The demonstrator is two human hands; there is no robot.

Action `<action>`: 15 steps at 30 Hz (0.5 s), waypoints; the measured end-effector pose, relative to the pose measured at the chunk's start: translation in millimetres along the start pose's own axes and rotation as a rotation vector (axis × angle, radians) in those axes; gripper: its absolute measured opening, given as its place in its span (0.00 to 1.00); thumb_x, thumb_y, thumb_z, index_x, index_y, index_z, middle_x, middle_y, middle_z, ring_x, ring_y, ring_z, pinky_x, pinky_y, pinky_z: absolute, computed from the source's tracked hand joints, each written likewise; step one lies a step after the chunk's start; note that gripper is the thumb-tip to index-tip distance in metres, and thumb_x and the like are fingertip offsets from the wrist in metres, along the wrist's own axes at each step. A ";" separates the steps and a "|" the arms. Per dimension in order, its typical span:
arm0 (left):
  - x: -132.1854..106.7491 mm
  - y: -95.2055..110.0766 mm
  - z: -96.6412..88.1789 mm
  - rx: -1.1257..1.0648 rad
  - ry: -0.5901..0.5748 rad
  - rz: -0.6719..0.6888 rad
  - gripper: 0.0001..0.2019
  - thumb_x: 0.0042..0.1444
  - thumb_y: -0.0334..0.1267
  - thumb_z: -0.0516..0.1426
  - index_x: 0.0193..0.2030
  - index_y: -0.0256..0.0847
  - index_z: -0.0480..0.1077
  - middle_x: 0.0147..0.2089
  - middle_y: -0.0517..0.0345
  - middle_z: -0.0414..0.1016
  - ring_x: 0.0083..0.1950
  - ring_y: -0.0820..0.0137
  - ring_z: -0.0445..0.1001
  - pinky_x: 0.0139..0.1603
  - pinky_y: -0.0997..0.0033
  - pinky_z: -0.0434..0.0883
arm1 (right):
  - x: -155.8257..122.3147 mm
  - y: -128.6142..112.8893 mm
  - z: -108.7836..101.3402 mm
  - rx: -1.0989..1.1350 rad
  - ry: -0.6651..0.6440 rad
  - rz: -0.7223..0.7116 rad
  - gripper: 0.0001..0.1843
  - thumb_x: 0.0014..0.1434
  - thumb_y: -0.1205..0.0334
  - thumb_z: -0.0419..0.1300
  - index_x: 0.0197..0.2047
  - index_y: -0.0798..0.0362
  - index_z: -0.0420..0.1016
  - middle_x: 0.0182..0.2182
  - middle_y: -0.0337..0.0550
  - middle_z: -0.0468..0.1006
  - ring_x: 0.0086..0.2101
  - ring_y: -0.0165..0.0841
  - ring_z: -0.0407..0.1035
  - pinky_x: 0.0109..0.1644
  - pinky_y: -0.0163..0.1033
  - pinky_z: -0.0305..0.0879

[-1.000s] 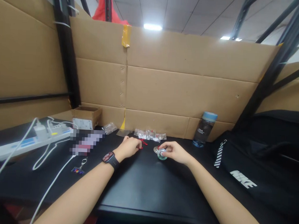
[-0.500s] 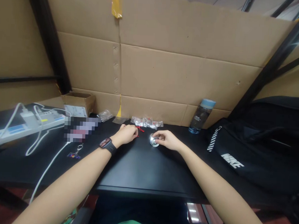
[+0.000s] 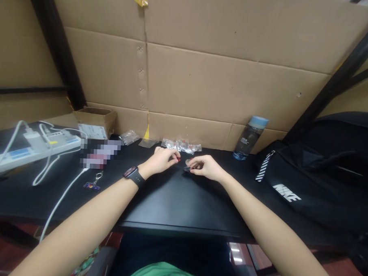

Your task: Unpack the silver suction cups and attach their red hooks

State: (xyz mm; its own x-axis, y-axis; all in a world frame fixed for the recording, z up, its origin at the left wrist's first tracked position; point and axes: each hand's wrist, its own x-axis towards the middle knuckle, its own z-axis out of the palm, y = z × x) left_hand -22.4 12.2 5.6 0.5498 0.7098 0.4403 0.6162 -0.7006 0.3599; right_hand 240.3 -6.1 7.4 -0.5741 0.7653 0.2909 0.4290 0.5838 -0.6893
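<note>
Table in black, seen from the wearer's own head, with cardboard walls behind. At nine o'clock lie a white power strip with its cables and a keychain. A small cardboard box sits at ten o'clock. Near the middle, the left hand, with a watch on its wrist, curls its fingers and pinches a small red piece, too small to name. Just beyond, at twelve o'clock, lie clear plastic packets. Almost touching the left fingertips, the right hand closes its fingers on a small silvery piece, held low at the table's middle. A water bottle stands at one o'clock and a black bag lies at three. The step in hand looks like bringing the two tiny pieces together. Any further handling calls for a fine, steady fingertip grip, since either piece could slip.
</note>
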 end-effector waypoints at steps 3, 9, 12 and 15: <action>-0.1 -0.2 0.2 0.003 -0.002 -0.009 0.08 0.65 0.44 0.57 0.44 0.46 0.76 0.41 0.60 0.84 0.47 0.64 0.80 0.55 0.64 0.63 | -0.2 0.0 1.5 -0.088 -0.075 -0.069 0.05 0.53 0.65 0.69 0.35 0.53 0.84 0.33 0.42 0.84 0.35 0.34 0.77 0.42 0.36 0.70; -0.1 3.4 -1.9 0.046 -0.021 0.031 0.08 0.65 0.43 0.57 0.42 0.48 0.78 0.43 0.61 0.83 0.47 0.64 0.80 0.54 0.64 0.63 | 0.7 0.9 1.6 -0.202 -0.115 -0.227 0.03 0.53 0.68 0.69 0.33 0.50 0.84 0.45 0.43 0.82 0.45 0.36 0.77 0.49 0.38 0.71; -0.4 7.6 -3.8 0.061 -0.037 0.052 0.08 0.65 0.43 0.57 0.41 0.49 0.78 0.43 0.61 0.83 0.46 0.64 0.79 0.52 0.65 0.63 | 0.4 1.8 -0.6 -0.213 -0.113 -0.228 0.05 0.54 0.69 0.67 0.34 0.50 0.84 0.46 0.44 0.81 0.47 0.36 0.76 0.49 0.37 0.71; -1.4 11.4 -4.5 0.011 -0.063 0.085 0.08 0.64 0.43 0.58 0.41 0.48 0.78 0.44 0.61 0.83 0.47 0.65 0.79 0.51 0.67 0.65 | -1.2 -1.1 -4.5 -0.241 -0.151 -0.236 0.12 0.52 0.75 0.65 0.36 0.50 0.84 0.43 0.42 0.82 0.48 0.36 0.76 0.52 0.37 0.70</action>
State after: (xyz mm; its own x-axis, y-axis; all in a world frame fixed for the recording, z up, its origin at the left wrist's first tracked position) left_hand -18.7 2.9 12.8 0.6344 0.6514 0.4161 0.5719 -0.7577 0.3142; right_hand 243.7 -6.4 10.8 -0.7657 0.5636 0.3099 0.4136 0.8005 -0.4338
